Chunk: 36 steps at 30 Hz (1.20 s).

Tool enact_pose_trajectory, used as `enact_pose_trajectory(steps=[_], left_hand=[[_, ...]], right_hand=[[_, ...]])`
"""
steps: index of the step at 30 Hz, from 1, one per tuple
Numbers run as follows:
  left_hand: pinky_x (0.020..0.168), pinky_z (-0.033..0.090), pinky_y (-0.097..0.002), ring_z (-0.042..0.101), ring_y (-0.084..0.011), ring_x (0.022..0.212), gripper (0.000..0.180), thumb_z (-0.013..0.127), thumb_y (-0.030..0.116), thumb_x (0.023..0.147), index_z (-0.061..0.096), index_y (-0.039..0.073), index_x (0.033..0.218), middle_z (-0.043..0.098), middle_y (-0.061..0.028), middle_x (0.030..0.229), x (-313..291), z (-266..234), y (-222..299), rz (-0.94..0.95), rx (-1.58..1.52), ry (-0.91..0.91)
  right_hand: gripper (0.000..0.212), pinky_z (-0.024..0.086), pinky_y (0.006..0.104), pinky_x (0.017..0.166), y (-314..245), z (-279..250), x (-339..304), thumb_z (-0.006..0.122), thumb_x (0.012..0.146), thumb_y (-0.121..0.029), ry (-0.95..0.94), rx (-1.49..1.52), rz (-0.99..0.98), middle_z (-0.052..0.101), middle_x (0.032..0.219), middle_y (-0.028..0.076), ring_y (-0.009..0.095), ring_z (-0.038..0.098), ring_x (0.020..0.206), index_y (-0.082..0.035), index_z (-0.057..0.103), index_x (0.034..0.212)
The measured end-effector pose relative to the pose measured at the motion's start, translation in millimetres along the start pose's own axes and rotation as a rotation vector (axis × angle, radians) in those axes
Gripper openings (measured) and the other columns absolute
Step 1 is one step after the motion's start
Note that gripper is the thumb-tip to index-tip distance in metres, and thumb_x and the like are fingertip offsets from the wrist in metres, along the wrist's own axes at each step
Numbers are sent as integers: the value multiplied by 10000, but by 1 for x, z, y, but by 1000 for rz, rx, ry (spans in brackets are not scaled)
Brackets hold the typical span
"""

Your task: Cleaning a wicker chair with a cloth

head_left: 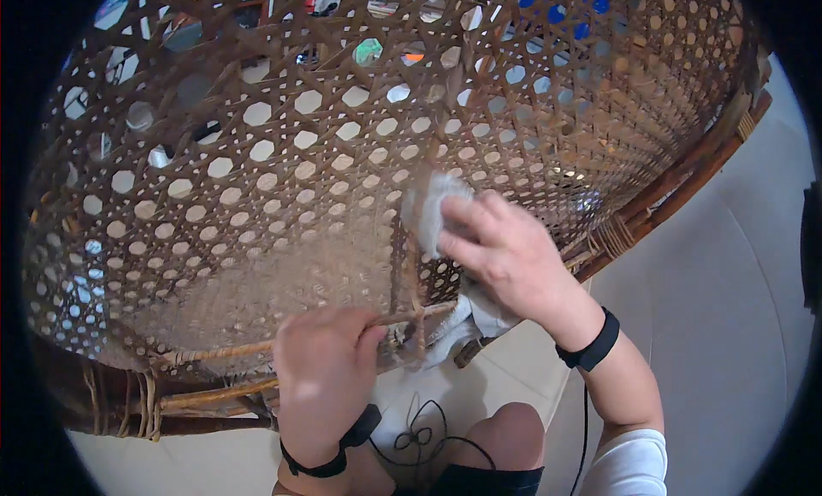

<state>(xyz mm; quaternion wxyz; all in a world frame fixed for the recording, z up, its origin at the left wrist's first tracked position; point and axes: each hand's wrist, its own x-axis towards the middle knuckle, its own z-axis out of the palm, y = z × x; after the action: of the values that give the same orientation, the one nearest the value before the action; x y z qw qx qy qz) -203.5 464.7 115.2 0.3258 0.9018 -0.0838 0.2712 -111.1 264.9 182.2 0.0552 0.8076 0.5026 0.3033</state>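
Note:
A large curved piece of brown woven rattan (282,265), pierced by rows of eight-sided holes, fills most of the view. My left hand (324,372) is closed around a thin rattan rod (227,352) along its near edge. Slightly right of centre, my right hand (509,261) pinches a whitish cloth (445,192) against an upright strip (416,295) that crosses the weave. Part of the cloth hangs below that hand, by the rod. The fingertips of my right hand are partly hidden in the cloth.
Thick dark poles (676,188) bound with cane edge the rattan at right, and another bound pole (120,426) lies at lower left. A thin black cord (419,436) loops on the pale tiled floor (505,363) near my knee (505,436). A pale smooth surface (693,325) lies at right.

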Motion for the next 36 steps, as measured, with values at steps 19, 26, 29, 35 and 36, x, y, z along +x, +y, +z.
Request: enact_pose_trajectory(steps=[19,26,29,35,36], left_hand=[[686,386,-384,510,-309,663,126,679,93,675,648,12,767,548,-125,635,17,4,7,-56,-7,11],[659,384,-381,507,-303,644,126,683,63,659,649,1,763,545,-126,629,17,3,5,-6,-56,49],[655,383,-386,507,-304,637,121,680,58,662,648,1,763,544,-125,627,15,4,4,-18,-62,51],[694,370,-376,508,-302,712,116,671,82,682,636,13,769,554,-123,683,13,5,6,-24,-24,25],[694,370,-376,508,-302,712,116,671,82,682,636,13,769,554,-123,683,14,6,7,-19,-30,18]], right_hand=[[471,427,345,944,78,-85,-43,514,811,-10,984,528,607,508,1232,114,215,522,1107,-5,428,1275],[319,427,389,887,84,-64,-5,539,665,70,708,-306,344,448,1157,201,355,496,1049,-14,605,966],[286,469,384,827,59,-38,-19,566,626,75,509,-226,326,497,1111,197,351,534,1004,-41,630,879],[314,479,362,749,26,-12,-50,601,607,25,-23,141,301,540,1067,87,290,526,964,-101,628,893],[316,475,363,752,27,-14,-55,597,599,28,-48,179,289,539,1064,92,292,526,954,-95,625,889]])
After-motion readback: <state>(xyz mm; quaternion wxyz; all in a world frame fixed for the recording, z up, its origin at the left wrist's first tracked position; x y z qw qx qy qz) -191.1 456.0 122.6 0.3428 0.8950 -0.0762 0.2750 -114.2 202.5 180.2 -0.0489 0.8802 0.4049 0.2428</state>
